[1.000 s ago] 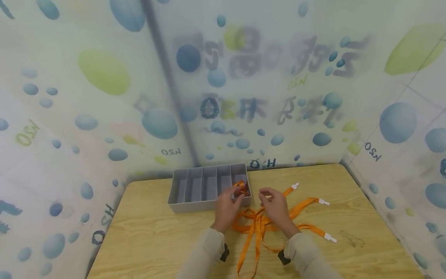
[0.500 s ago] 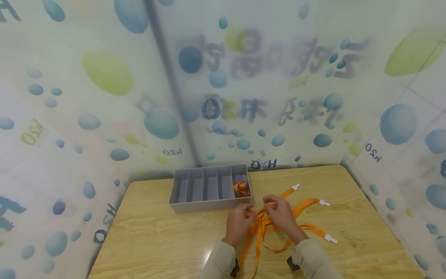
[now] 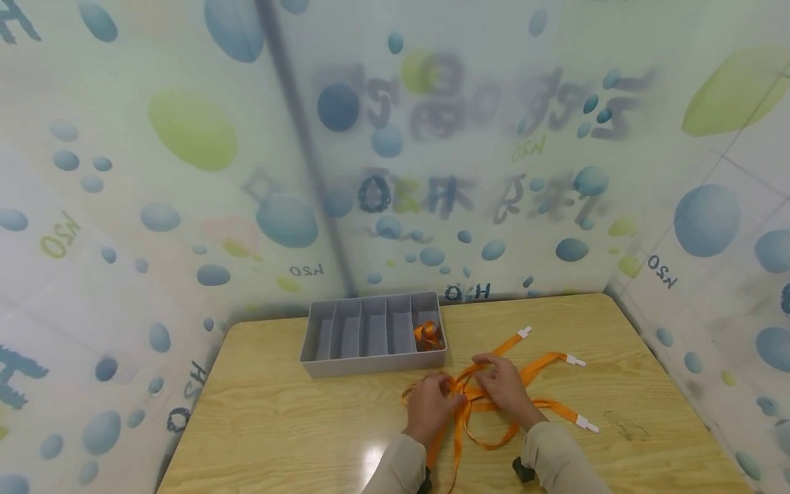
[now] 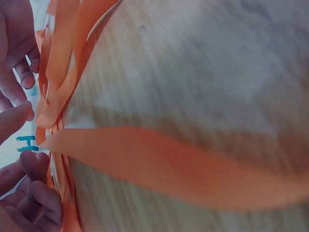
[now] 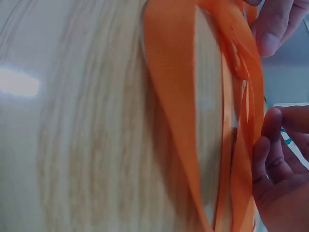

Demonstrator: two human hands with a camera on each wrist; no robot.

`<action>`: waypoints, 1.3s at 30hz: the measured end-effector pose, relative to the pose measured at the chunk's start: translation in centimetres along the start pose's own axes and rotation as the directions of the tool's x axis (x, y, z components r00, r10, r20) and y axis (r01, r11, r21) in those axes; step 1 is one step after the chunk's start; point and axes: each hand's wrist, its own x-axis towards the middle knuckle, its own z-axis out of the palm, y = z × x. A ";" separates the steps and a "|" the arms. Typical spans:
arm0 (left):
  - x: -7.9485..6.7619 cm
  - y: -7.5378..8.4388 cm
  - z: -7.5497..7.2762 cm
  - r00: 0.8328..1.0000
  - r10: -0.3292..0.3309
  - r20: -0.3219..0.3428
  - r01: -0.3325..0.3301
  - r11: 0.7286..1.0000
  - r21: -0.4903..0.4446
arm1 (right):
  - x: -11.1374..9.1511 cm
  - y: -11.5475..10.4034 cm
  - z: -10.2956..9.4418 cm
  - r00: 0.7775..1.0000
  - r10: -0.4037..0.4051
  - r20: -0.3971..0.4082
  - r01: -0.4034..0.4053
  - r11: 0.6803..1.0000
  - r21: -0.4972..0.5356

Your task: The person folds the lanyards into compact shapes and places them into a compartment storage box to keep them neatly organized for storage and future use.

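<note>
Several orange lanyards [image 3: 515,431] with white clip ends lie in a loose tangle on the table, front right of the box. My left hand [image 3: 427,412] is over the left part of the tangle, fingers curled and thumb by the straps; whether it pinches one is hidden. My right hand [image 3: 507,390] is beside the straps, its fingers loosely bent and thumb apart, with no strap seen gripped. In the left wrist view, a wide orange strap [image 4: 159,164] runs from near the left fingers [image 4: 46,198]. The right wrist view has straps [image 5: 246,145] alongside the right fingertips [image 5: 270,121].
Behind the hands stands a grey divided box [image 3: 373,363]. A coiled orange lanyard [image 3: 428,336] lies in its rightmost compartment. White clips [image 3: 586,423] point right across the wooden table [image 3: 278,418]. A patterned curtain [image 3: 395,171] rises behind the table.
My left hand has come from the box's right compartment down to the tangled lanyards, leaving the coiled one in the box. My right hand has moved slightly right and nearer, over the straps.
</note>
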 end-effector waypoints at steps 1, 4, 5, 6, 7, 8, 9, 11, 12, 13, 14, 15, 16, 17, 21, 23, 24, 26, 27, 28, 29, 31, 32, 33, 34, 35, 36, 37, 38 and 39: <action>0.0 0.0 0.1 1.000 -0.003 0.005 0.003 1.000 0.002 | 0.0 0.1 0.0 1.000 0.001 -0.001 -0.001 1.000 -0.007; -0.1 0.0 0.2 1.000 -0.002 0.010 0.002 1.000 0.007 | 0.0 0.4 0.1 1.000 0.000 0.000 0.000 1.000 -0.023; -0.1 0.1 0.2 1.000 0.000 0.009 0.000 1.000 0.007 | 0.1 0.5 0.2 1.000 -0.001 0.000 0.001 1.000 -0.027; -0.1 0.1 0.2 1.000 -0.002 0.011 0.002 1.000 0.009 | 0.1 0.5 0.3 1.000 -0.002 0.002 0.002 1.000 -0.030; -0.1 0.1 0.2 1.000 -0.005 0.011 0.005 1.000 0.013 | 0.1 0.6 0.3 1.000 -0.001 0.005 0.002 0.999 -0.037; -0.2 0.1 0.3 1.000 -0.008 0.010 0.008 1.000 0.021 | 0.1 0.7 0.4 1.000 -0.001 0.008 0.001 0.999 -0.041; -0.2 0.1 0.3 1.000 -0.009 0.010 0.009 1.000 0.029 | 0.1 0.7 0.4 1.000 0.001 0.012 0.000 0.999 -0.044; -0.2 0.1 0.4 1.000 -0.005 0.005 0.005 0.999 0.041 | 0.1 0.8 0.5 1.000 -0.002 0.016 0.003 0.999 -0.048; -0.2 0.0 0.5 1.000 -0.008 0.006 0.008 0.999 0.048 | 0.1 0.8 0.5 1.000 -0.005 0.017 0.006 0.999 -0.049; -0.2 0.0 0.5 1.000 -0.008 0.007 0.008 0.999 0.053 | 0.1 0.7 0.6 1.000 -0.004 0.016 0.005 0.999 -0.044; -0.2 0.0 0.5 1.000 -0.007 0.007 0.006 0.998 0.057 | 0.0 0.6 0.7 1.000 -0.006 0.012 0.007 0.999 -0.042; -0.3 0.0 0.5 1.000 -0.004 0.006 0.004 0.998 0.061 | 0.0 0.5 0.7 1.000 -0.009 0.010 0.009 0.999 -0.039; -0.3 -0.1 0.5 1.000 -0.003 0.005 0.003 0.998 0.065 | -0.1 0.5 0.8 1.000 -0.013 0.007 0.013 0.999 -0.041; -0.3 -0.1 0.5 1.000 -0.003 0.004 0.003 0.998 0.066 | -0.1 0.5 0.9 1.000 -0.010 0.005 0.010 0.999 -0.046; -0.3 -0.2 0.7 1.000 0.002 -0.005 -0.002 0.998 0.067 | -0.2 0.5 1.1 1.000 -0.019 -0.009 0.018 0.997 -0.078; -0.3 -0.3 0.8 1.000 0.001 -0.006 -0.001 0.998 0.058 | -0.3 0.6 1.1 1.000 -0.025 -0.014 0.024 0.996 -0.089; -0.3 -0.3 0.8 1.000 0.001 -0.005 -0.001 0.998 0.056 | -0.3 0.6 1.2 0.999 -0.036 -0.018 0.035 0.995 -0.089; -0.3 -0.4 0.9 1.000 -0.003 0.000 0.003 0.999 0.047 | -0.3 0.7 1.2 0.999 -0.045 -0.021 0.043 0.996 -0.085; -0.3 -0.4 0.9 1.000 -0.004 0.003 0.004 0.999 0.044 | -0.3 0.7 1.2 0.999 -0.047 -0.022 0.045 0.995 -0.087; -0.3 -0.4 0.9 1.000 -0.006 0.005 0.005 0.999 0.040 | -0.3 0.7 1.2 0.999 -0.045 -0.023 0.043 0.996 -0.084; -0.3 -0.5 0.9 1.000 -0.008 0.007 0.007 0.999 0.037 | -0.3 0.8 1.2 0.999 -0.044 -0.025 0.042 0.996 -0.082; -0.3 -0.5 0.9 1.000 -0.011 0.011 0.010 1.000 0.030 | -0.3 0.8 1.2 0.999 -0.038 -0.028 0.035 0.996 -0.079; -0.3 -0.5 0.9 1.000 -0.010 0.010 0.010 1.000 0.029 | -0.3 0.8 1.2 0.999 -0.036 -0.030 0.033 0.996 -0.079; -0.3 -0.5 0.9 1.000 -0.010 0.011 0.010 1.000 0.028 | -0.3 0.8 1.2 0.999 -0.033 -0.031 0.030 0.996 -0.079; -0.3 -0.5 0.9 1.000 -0.008 0.011 0.008 1.000 0.030 | -0.2 0.8 1.2 0.999 -0.031 -0.032 0.029 0.997 -0.075; -0.3 -0.6 0.9 1.000 -0.006 0.010 0.006 0.999 0.036 | -0.2 0.8 1.2 0.999 -0.031 -0.033 0.029 0.997 -0.075; -0.3 -0.6 0.9 1.000 -0.004 0.010 0.003 0.999 0.039 | -0.2 0.9 1.2 0.999 -0.033 -0.033 0.031 0.997 -0.073; -0.3 -0.6 0.9 1.000 -0.001 0.010 0.000 0.999 0.045 | -0.1 0.9 1.2 0.999 -0.033 -0.032 0.030 0.997 -0.076; -0.3 -0.6 0.9 1.000 0.003 0.010 -0.003 0.999 0.049 | -0.1 1.0 1.2 0.999 -0.036 -0.032 0.034 0.996 -0.080; -0.3 -0.6 0.8 1.000 0.005 0.010 -0.005 0.999 0.054 | 0.0 1.1 1.2 0.999 -0.039 -0.031 0.036 0.996 -0.087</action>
